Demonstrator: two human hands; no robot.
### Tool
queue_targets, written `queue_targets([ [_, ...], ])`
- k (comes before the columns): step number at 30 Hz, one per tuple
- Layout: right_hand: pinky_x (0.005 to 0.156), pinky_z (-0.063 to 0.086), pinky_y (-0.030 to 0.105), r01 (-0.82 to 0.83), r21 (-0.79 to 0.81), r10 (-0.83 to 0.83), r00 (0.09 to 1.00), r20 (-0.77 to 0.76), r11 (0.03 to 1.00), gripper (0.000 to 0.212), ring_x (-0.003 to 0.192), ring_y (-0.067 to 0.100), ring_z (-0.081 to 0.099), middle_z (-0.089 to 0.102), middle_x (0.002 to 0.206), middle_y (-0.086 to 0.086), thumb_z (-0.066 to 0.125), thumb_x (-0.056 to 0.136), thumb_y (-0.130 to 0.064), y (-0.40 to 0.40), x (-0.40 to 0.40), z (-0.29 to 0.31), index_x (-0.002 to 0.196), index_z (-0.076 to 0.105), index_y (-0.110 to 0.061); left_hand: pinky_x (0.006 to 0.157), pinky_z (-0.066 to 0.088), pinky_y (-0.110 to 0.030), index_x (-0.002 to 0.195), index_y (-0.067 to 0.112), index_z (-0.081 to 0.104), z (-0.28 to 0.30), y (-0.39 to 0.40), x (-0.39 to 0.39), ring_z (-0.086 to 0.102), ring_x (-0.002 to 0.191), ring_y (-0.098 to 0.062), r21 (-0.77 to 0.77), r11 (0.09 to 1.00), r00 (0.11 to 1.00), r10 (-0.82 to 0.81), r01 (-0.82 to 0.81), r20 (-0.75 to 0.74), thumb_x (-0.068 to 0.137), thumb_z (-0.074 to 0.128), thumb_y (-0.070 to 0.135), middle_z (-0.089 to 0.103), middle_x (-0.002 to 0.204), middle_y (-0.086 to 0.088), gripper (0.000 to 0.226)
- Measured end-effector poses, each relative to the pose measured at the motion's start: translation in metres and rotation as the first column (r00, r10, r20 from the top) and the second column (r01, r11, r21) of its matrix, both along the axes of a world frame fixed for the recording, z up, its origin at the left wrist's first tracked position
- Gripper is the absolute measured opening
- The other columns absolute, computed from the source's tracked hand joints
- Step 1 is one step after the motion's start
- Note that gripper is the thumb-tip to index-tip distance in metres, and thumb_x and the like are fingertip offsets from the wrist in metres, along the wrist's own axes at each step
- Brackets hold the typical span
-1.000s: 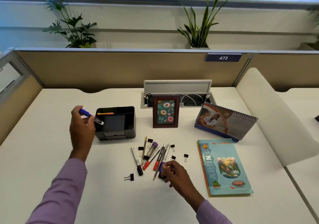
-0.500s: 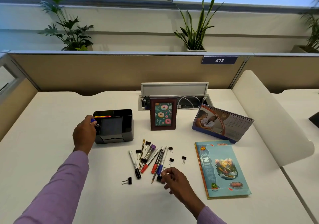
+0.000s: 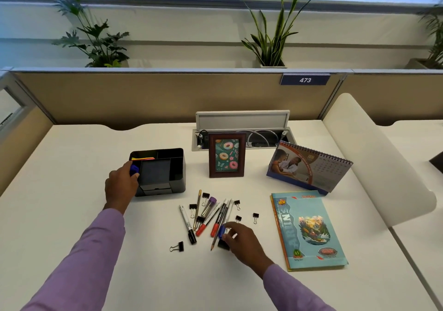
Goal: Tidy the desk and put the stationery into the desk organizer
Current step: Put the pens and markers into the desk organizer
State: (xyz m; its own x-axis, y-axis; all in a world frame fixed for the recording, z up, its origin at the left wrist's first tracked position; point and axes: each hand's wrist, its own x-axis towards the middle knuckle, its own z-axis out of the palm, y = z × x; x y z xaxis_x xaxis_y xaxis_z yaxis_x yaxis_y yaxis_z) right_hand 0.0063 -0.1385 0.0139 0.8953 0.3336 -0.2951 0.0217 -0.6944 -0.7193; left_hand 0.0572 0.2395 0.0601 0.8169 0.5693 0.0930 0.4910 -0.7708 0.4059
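A black desk organizer stands left of centre on the white desk, with yellow and pink notes in a back compartment. My left hand is at its left wall, fingers closed on a blue-capped pen whose body dips into the organizer. A loose pile of pens and markers lies in front, with several black binder clips scattered around. My right hand rests on the pile's near end, fingertips pinching a blue-capped marker.
A framed doughnut picture stands behind the pile. A desk calendar and a blue notebook lie to the right. An open cable box sits at the back. A white rounded divider borders the right side.
My left hand dropped from above the desk to the organizer's left wall, lowering the blue-capped pen into it. My right hand stayed at the pile's near end, on the blue-capped marker.
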Motion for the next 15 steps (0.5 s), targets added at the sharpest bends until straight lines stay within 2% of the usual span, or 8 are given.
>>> queue_targets([
  [4,0.068,0.042,0.017,-0.148,-0.208,0.191,0.96,0.203,0.967,0.037,0.093,0.018,0.056,0.056,0.113,0.002,0.057,0.094,-0.012,0.011,0.016,-0.009,0.129,0.059,-0.025,0.079,0.049,-0.054,0.132,0.01,0.052,0.002,-0.01,-0.015,0.055,0.102,-0.048,-0.064,0.997,0.998,0.043,-0.04,0.044,0.09,0.067,0.016,0.062,0.104,-0.026,0.046],
  [6,0.07,0.051,0.025,-0.241,-0.32,0.334,0.9,0.278,0.916,0.045,0.094,0.022,0.058,0.055,0.112,0.002,0.067,0.086,-0.006,0.013,0.024,-0.015,0.126,0.061,-0.024,0.079,0.049,-0.054,0.127,0.011,0.053,0.002,-0.016,-0.022,0.053,0.106,-0.047,-0.077,0.996,0.994,0.041,-0.033,0.097,0.087,0.07,0.015,0.063,0.103,-0.022,0.044],
  [8,0.067,0.054,0.034,-0.315,-0.397,0.444,0.847,0.292,0.862,0.043,0.09,0.026,0.058,0.055,0.11,0.004,0.073,0.079,-0.005,0.015,0.031,-0.018,0.117,0.066,-0.022,0.081,0.049,-0.055,0.129,0.011,0.052,-0.001,-0.023,-0.03,0.051,0.11,-0.044,-0.076,0.997,0.99,0.018,-0.008,0.142,0.084,0.073,0.014,0.065,0.108,-0.019,0.05],
  [10,0.061,0.051,0.038,-0.357,-0.454,0.513,0.81,0.285,0.816,0.036,0.086,0.029,0.058,0.055,0.108,0.008,0.073,0.076,-0.004,0.016,0.036,-0.018,0.109,0.069,-0.019,0.088,0.048,-0.056,0.136,0.008,0.05,-0.004,-0.034,-0.038,0.05,0.118,-0.042,-0.079,0.997,0.985,0.0,0.014,0.175,0.084,0.074,0.013,0.063,0.12,-0.019,0.058],
  [12,0.06,0.049,0.039,-0.374,-0.488,0.55,0.783,0.291,0.789,0.034,0.085,0.03,0.057,0.055,0.109,0.01,0.071,0.076,-0.002,0.017,0.039,-0.019,0.106,0.069,-0.017,0.095,0.046,-0.056,0.139,0.006,0.048,-0.005,-0.048,-0.046,0.047,0.125,-0.041,-0.105,0.994,0.981,0.006,0.015,0.195,0.085,0.074,0.012,0.058,0.133,-0.019,0.061],
  [15,0.058,0.05,0.036,-0.389,-0.493,0.571,0.765,0.298,0.778,0.036,0.084,0.028,0.057,0.056,0.109,0.008,0.073,0.073,-0.001,0.018,0.039,-0.022,0.105,0.069,-0.019,0.1,0.043,-0.054,0.14,0.007,0.049,-0.008,-0.067,-0.058,0.044,0.129,-0.038,-0.117,0.992,0.972,-0.012,0.041,0.236,0.085,0.073,0.011,0.054,0.139,-0.016,0.06],
])
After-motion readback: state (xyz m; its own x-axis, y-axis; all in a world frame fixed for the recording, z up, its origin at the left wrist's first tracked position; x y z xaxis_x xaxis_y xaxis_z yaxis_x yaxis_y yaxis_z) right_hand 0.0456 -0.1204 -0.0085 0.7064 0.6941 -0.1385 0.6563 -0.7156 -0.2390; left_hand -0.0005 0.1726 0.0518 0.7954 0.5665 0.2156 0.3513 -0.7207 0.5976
